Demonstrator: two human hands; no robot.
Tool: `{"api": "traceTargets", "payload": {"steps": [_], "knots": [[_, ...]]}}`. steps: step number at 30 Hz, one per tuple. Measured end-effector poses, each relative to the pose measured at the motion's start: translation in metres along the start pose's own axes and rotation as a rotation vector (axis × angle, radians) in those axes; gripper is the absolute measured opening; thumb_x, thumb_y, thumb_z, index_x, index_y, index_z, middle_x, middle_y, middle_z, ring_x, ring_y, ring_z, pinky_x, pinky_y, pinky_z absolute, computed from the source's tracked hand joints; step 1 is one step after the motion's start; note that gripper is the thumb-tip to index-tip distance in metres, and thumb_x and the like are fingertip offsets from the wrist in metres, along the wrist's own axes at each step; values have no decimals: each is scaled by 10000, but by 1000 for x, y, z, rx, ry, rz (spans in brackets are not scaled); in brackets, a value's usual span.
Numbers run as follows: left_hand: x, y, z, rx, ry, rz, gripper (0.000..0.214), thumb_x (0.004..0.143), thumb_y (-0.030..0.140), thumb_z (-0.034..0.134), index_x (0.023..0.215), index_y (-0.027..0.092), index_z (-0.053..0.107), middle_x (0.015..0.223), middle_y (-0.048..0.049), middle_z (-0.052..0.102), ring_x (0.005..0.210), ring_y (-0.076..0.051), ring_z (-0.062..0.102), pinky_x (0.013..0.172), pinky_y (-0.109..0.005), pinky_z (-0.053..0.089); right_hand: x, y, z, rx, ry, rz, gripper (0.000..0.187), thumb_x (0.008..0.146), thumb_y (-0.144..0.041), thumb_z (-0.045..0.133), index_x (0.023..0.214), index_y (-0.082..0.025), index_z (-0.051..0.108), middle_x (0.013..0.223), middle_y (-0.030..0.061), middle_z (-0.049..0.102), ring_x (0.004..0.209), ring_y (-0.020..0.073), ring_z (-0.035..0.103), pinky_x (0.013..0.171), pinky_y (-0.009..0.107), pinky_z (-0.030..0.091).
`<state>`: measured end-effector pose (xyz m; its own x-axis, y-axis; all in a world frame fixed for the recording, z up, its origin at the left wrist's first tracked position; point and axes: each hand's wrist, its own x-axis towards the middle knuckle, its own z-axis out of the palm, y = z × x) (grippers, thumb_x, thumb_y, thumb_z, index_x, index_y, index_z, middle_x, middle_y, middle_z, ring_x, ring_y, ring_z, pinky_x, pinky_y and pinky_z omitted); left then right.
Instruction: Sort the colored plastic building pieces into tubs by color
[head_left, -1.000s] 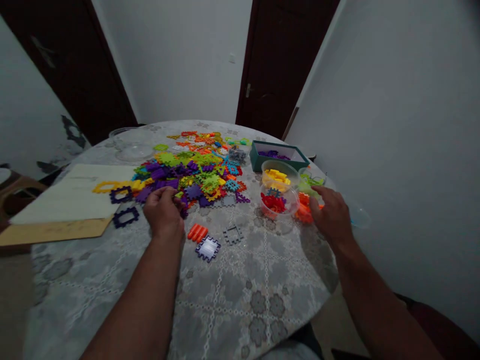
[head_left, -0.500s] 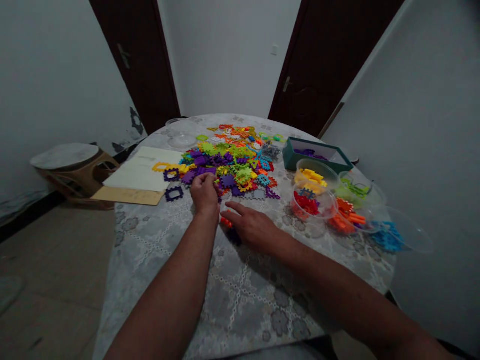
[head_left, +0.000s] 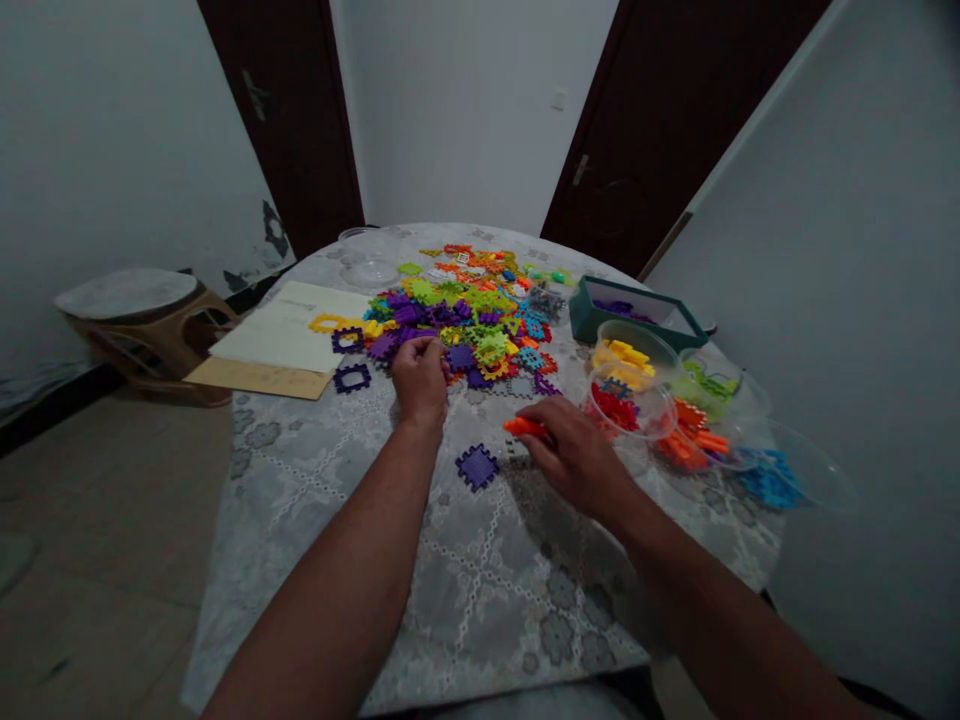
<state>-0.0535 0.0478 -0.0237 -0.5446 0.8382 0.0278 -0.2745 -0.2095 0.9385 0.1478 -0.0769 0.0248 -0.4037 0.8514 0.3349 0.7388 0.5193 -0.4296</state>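
Observation:
My right hand (head_left: 576, 450) is raised a little above the tablecloth, its fingers closed around orange plastic building pieces (head_left: 526, 427). A purple square building piece (head_left: 478, 467) with toothed edges lies flat to the left of that hand. At the near edge of a mixed heap of building pieces (head_left: 457, 315), my left hand (head_left: 418, 375) has its fingers bent together. Whatever those fingers hold, if anything, is hidden behind the hand. Two dark purple frame pieces (head_left: 352, 377) lie left of my left hand.
Clear round tubs on the right hold yellow pieces (head_left: 628, 365), red pieces (head_left: 616, 408), orange pieces (head_left: 686, 440) and blue pieces (head_left: 772, 478). Behind them stands a green box (head_left: 589, 318) with purple pieces. Paper sheets (head_left: 281, 330) and a brown envelope (head_left: 262, 379) lie left.
My right hand has moved right and lifted away with the orange pieces, uncovering the purple square piece. My left hand has stayed by the heap, its fingers slightly further in.

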Motion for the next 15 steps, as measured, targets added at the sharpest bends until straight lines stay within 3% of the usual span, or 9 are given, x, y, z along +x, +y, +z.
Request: {"api": "traceTargets", "payload": {"steps": [3, 7, 12, 15], "knots": [[-3, 0, 1, 85, -72, 41, 184, 755, 326, 664, 873, 185, 668, 672, 23, 618, 499, -112, 529, 449, -212, 415, -32, 21, -42, -132, 215, 113, 204, 1009, -309, 582, 1184, -232, 652, 1070, 92, 693, 900, 232, 648, 805, 365, 536], [-13, 3, 1, 209, -206, 116, 156, 816, 342, 668, 856, 191, 673, 638, 22, 603, 495, -121, 515, 473, -227, 407, -71, 74, -84, -386, 472, 272, 345, 988, -382, 572, 1273, -205, 650, 1120, 128, 717, 891, 264, 671, 827, 421, 546], [-32, 14, 4, 394, -470, 102, 193, 849, 394, 700, 830, 203, 711, 698, -14, 649, 595, -158, 570, 537, -250, 427, -101, 141, -102, -650, 556, 325, 352, 968, -355, 529, 1210, -144, 672, 1105, 190, 736, 995, 341, 674, 950, 530, 510], [-43, 24, 2, 545, -706, 106, 197, 830, 411, 743, 833, 215, 738, 791, -50, 709, 686, -193, 623, 601, -280, 458, -103, 152, -104, -693, 579, 344, 341, 969, -315, 512, 1216, -137, 667, 1125, 201, 729, 1048, 360, 669, 991, 558, 484]]}}
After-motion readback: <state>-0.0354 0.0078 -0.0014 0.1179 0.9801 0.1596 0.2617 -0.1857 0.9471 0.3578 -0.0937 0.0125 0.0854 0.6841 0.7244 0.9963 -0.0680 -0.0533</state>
